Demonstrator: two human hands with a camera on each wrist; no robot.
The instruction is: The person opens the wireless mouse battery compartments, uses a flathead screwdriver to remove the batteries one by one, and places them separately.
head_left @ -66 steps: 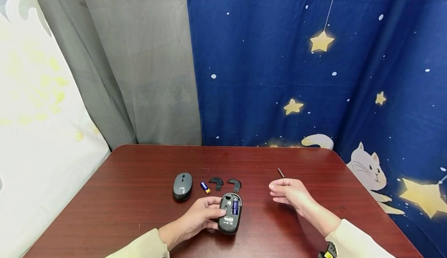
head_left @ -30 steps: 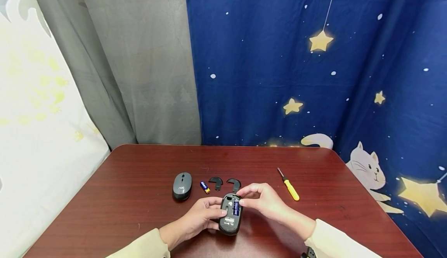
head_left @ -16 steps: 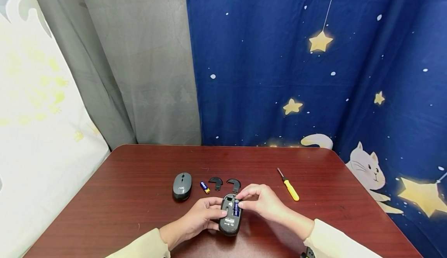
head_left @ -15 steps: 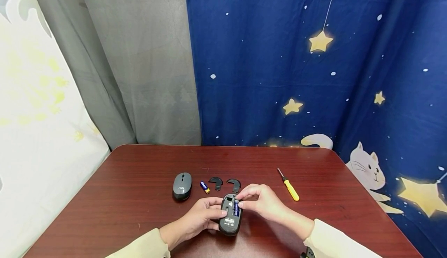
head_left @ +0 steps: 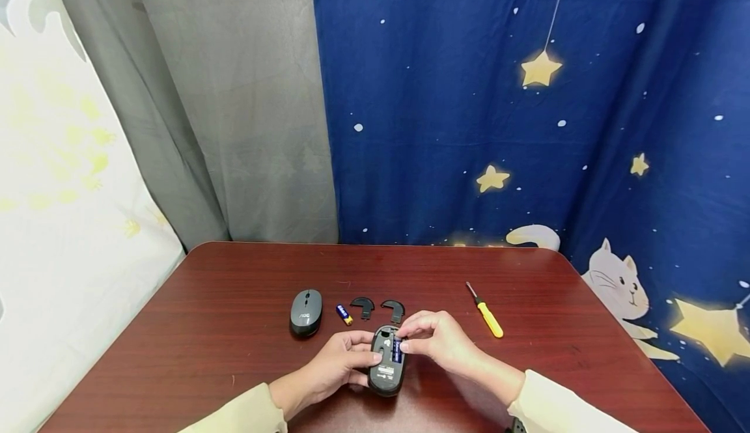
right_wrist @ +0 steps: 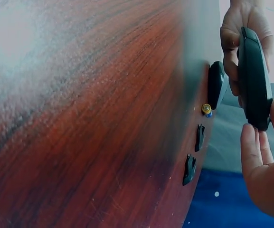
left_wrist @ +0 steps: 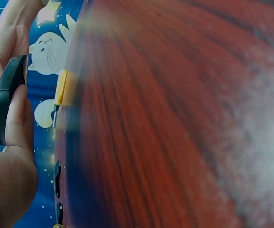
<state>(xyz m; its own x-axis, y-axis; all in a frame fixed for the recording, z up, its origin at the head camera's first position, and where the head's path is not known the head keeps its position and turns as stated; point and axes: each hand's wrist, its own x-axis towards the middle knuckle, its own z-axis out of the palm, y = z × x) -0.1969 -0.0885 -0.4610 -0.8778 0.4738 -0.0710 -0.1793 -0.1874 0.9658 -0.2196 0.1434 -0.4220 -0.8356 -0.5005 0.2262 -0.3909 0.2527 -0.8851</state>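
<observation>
In the head view, my left hand grips a black computer mouse by its left side, underside up, thumb on its face. A blue battery lies in the mouse's uncovered compartment. My right hand is at the mouse's upper right, thumb and index finger pinching at the battery and partly covering it. The right wrist view shows the mouse edge-on above the table, the right hand's fingers at its end. From the left wrist view, the mouse is also seen edge-on, its compartment hidden.
A grey mouse stands at left on the table. Beside it lie a blue and yellow battery and two black battery covers, a left cover and a right cover. A yellow-handled screwdriver lies at right.
My right hand has moved left from beside the screwdriver to the battery in the mouse. Its thumb has since slid slightly down along the battery. The left hand keeps its grip.
</observation>
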